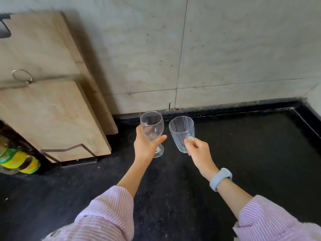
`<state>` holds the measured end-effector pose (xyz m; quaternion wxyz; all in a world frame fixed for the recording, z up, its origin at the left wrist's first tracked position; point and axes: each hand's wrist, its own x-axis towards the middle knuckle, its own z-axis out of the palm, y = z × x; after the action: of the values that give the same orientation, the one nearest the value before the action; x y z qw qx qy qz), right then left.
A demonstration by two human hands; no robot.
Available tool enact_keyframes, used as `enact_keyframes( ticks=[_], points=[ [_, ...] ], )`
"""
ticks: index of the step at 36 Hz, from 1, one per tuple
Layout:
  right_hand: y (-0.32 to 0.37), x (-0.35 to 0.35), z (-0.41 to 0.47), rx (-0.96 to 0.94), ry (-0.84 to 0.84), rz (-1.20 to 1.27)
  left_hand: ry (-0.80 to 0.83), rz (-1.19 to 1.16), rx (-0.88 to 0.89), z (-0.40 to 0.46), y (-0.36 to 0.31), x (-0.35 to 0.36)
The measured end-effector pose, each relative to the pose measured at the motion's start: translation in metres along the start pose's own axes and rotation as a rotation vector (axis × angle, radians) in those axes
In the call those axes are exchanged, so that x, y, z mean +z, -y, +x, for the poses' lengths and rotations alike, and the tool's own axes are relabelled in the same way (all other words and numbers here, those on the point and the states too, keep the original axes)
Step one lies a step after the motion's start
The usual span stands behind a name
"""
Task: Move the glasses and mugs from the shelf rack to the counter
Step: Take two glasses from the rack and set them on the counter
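Note:
My left hand [145, 145] grips a clear stemmed wine glass [152, 126] around the lower bowl, upright, with its foot close to or on the black counter [243, 145]. My right hand [198, 150] holds a clear ribbed glass mug [180, 131] by its handle, tilted a little to the left. Whether the mug's base touches the counter is unclear. The two glasses stand side by side near the back wall, a small gap between them.
Two wooden cutting boards [52, 110] lean against the wall at the left in a metal holder [78, 160]. Jars with yellow-green labels [19, 160] sit at the far left. A raised black edge [309, 122] borders the counter at the right. Tiled wall behind.

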<state>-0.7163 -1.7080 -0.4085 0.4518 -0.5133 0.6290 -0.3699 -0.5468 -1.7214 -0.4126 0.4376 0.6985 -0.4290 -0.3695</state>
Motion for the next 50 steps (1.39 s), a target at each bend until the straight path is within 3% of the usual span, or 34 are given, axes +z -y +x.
enact_keyframes(
  ticks=[17, 25, 34, 39, 43, 46, 50],
  points=[
    [-0.022, 0.018, 0.073, -0.063, -0.031, 0.057, -0.092, 0.079, 0.021, 0.065, 0.020, 0.032],
    [-0.033, 0.017, 0.081, -0.013, 0.046, -0.114, -0.085, 0.059, -0.006, 0.069, 0.019, 0.042],
    [-0.032, 0.014, 0.071, -0.049, -0.022, -0.237, -0.014, 0.080, -0.021, 0.059, 0.023, 0.033],
    [-0.034, 0.010, 0.033, 0.049, -0.008, -0.341, 0.052, 0.345, 0.024, 0.025, 0.027, 0.008],
    [-0.028, 0.021, -0.008, 0.070, 0.112, -0.502, 0.068, 0.651, 0.089, -0.015, 0.028, -0.028],
    [-0.009, 0.039, -0.028, -0.065, 0.247, -0.617, 0.061, 0.878, 0.127, -0.041, 0.029, -0.066],
    [0.038, 0.080, -0.054, -0.341, 0.391, -0.764, -0.044, 1.018, 0.138, -0.081, 0.023, -0.137]
  ],
)
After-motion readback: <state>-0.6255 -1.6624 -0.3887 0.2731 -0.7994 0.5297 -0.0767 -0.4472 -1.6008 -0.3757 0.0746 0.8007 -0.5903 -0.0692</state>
